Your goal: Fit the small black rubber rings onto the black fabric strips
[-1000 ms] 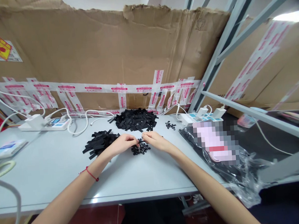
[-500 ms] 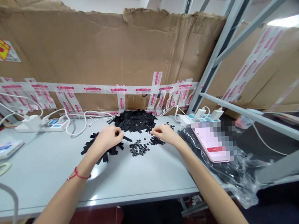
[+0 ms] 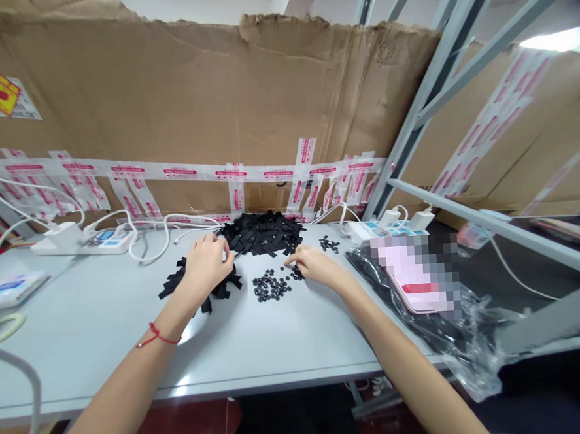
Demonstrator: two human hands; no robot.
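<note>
My left hand point(image 3: 208, 262) is between a near pile of black strips point(image 3: 176, 279) and the larger back pile of black strips point(image 3: 261, 233). Its fingers are curled, and whatever they pinch is too small to make out. A loose group of small black round pieces point(image 3: 271, 286) lies on the grey table point(image 3: 278, 342). Over a second cluster of small black pieces point(image 3: 296, 273), my right hand point(image 3: 312, 263) is lowered with its index finger pointing left. Its fingertips are close together, and what they hold is unclear.
At the back right are a few small black parts point(image 3: 329, 243). A pink phone point(image 3: 412, 278) rests on a clear plastic bag point(image 3: 469, 337). Power strips point(image 3: 82, 243) with white cables run along the cardboard wall point(image 3: 189, 99). A metal frame point(image 3: 425, 104) rises at the right.
The black strip that stuck out of my left hand no longer shows there, and that hand has moved slightly left and up. My right hand has shifted left and down over the small pieces.
</note>
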